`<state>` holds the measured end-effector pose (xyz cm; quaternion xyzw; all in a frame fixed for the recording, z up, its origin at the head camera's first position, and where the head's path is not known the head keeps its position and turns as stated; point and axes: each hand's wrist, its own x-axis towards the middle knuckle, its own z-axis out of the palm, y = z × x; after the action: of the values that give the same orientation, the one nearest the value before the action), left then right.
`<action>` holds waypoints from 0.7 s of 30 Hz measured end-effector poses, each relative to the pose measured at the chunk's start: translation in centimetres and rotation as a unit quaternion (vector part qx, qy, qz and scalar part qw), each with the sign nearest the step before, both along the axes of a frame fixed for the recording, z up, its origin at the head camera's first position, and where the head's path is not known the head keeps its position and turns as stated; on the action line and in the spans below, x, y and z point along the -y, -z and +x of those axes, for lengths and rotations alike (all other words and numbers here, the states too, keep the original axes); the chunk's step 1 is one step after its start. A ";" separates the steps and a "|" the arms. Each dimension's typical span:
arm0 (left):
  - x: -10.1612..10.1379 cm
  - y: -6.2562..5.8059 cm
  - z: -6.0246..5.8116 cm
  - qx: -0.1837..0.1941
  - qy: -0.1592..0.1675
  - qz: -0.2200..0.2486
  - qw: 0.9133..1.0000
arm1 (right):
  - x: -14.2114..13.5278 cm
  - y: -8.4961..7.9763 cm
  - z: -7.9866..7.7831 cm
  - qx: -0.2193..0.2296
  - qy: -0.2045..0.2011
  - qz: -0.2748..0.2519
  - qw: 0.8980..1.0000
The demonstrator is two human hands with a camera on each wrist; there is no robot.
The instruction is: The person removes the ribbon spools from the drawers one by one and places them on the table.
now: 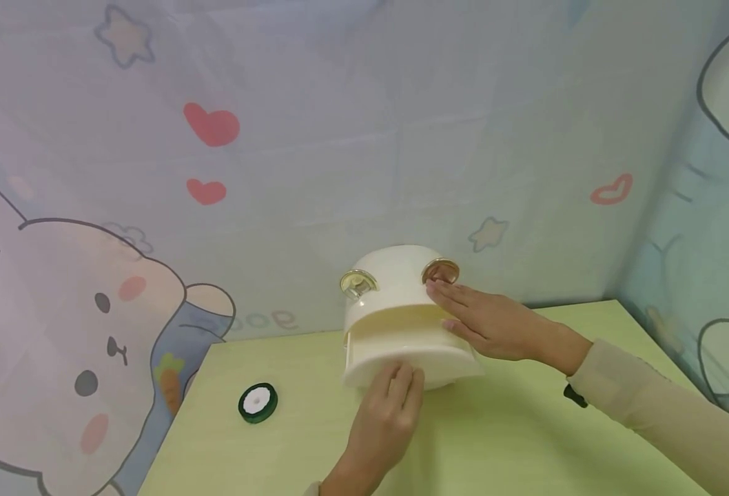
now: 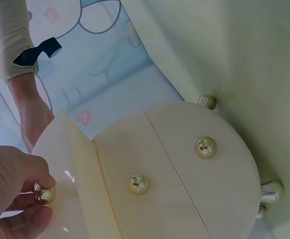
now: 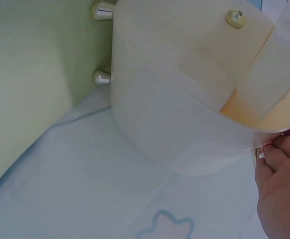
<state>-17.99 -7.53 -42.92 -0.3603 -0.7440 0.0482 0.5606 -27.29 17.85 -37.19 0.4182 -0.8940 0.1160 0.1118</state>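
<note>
A rounded cream drawer box [image 1: 395, 269] stands against the wall, with two gold ear-like discs on top. Its upper drawer [image 1: 414, 358] is pulled partly out, showing a hollow interior. My left hand [image 1: 389, 413] pinches that drawer's gold knob [image 2: 47, 195] between thumb and fingers. Two lower drawer fronts, each with a gold knob [image 2: 138, 183], sit flush in the left wrist view. My right hand [image 1: 495, 320] rests against the box's upper right side, its fairly straight fingers touching beside the right gold ear disc [image 1: 442, 270].
On the pale green table [image 1: 302, 455], a green ribbon spool [image 1: 258, 403] with a white centre lies left of the box. Short gold feet [image 3: 102, 77] support the box. A cartoon-printed cloth wall [image 1: 340, 151] rises behind it.
</note>
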 end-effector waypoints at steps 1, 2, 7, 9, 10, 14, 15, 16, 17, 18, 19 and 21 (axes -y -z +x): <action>0.0 0.0 -0.1 0.000 -0.004 -0.001 1.000 | 0.0 0.1 0.0 0.002 0.001 0.000 1.000; -0.1 -0.1 -0.3 -0.001 -0.007 -0.002 1.000 | 0.0 0.1 0.0 0.005 0.003 -0.001 1.000; -0.2 -0.1 -1.4 -0.003 -0.022 -0.006 1.000 | 0.0 -0.1 0.1 0.021 0.006 -0.002 1.000; -0.2 -0.2 -1.7 -0.005 -0.026 -0.008 1.000 | 0.0 -0.2 0.1 0.023 0.005 -0.003 1.000; -0.2 -0.3 -1.9 -0.005 -0.027 -0.009 1.000 | 0.0 -0.2 0.1 0.022 0.004 -0.004 1.000; -0.3 -0.4 -2.2 0.000 -0.027 -0.009 1.000 | -0.1 -0.2 0.0 0.027 0.002 -0.007 1.000; -0.3 -0.5 -2.2 0.001 -0.026 -0.009 1.000 | -0.1 -0.2 0.0 0.030 0.002 -0.007 1.000; -0.3 -0.5 -2.2 0.003 -0.025 -0.007 1.000 | -0.1 -0.2 0.0 0.033 0.003 -0.006 0.999; -0.2 -0.5 -2.3 0.006 -0.022 -0.005 1.000 | -0.1 -0.2 0.0 0.036 0.004 -0.005 0.999; -0.2 -0.5 -2.3 0.008 -0.020 -0.002 1.000 | -0.1 -0.2 0.0 0.038 0.004 -0.004 0.999; -0.2 -0.5 -2.4 0.010 -0.018 0.000 1.000 | -0.1 -0.2 0.0 0.041 0.004 -0.004 0.999; -0.2 -0.6 -2.5 0.013 -0.017 0.004 1.000 | -0.1 -0.3 0.0 0.045 0.005 -0.003 0.999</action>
<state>-20.50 -7.32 -42.35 -0.3461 -0.7574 0.0504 0.5514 -27.25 17.98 -36.93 0.4080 -0.8997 0.1365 0.0735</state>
